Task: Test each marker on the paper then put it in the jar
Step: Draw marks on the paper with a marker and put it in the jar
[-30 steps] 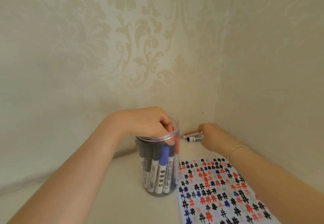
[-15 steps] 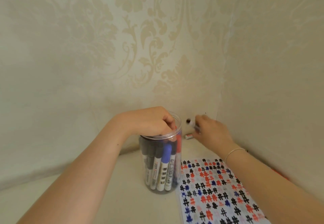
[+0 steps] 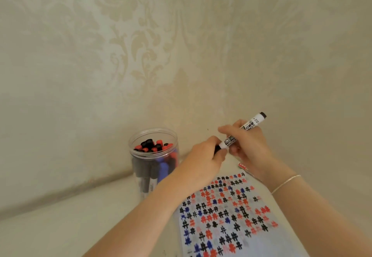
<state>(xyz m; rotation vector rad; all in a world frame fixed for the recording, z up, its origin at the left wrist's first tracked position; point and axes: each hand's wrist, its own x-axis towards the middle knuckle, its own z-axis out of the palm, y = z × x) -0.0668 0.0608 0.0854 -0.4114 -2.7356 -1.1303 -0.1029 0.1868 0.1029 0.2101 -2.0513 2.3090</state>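
A black whiteboard marker (image 3: 246,127) with a white barrel is held in the air above the far end of the paper (image 3: 229,214). My right hand (image 3: 248,146) grips its barrel. My left hand (image 3: 203,160) pinches its black cap end. The paper lies on the table at the right, covered with black, red and blue hash marks. A clear plastic jar (image 3: 154,162) stands to the left of my hands, holding several capped black, red and blue markers upright. A red marker (image 3: 242,166) lies on the table behind the paper, mostly hidden by my right wrist.
The table sits in a corner, with patterned wallpaper on the back wall and the right wall close behind the jar and hands. A thin bracelet (image 3: 285,183) is on my right wrist. Bare tabletop (image 3: 70,220) stretches to the left of the jar.
My left hand has left the jar's rim and moved right to the marker's cap. My right hand picked the black marker up from the table and raised it over the paper.
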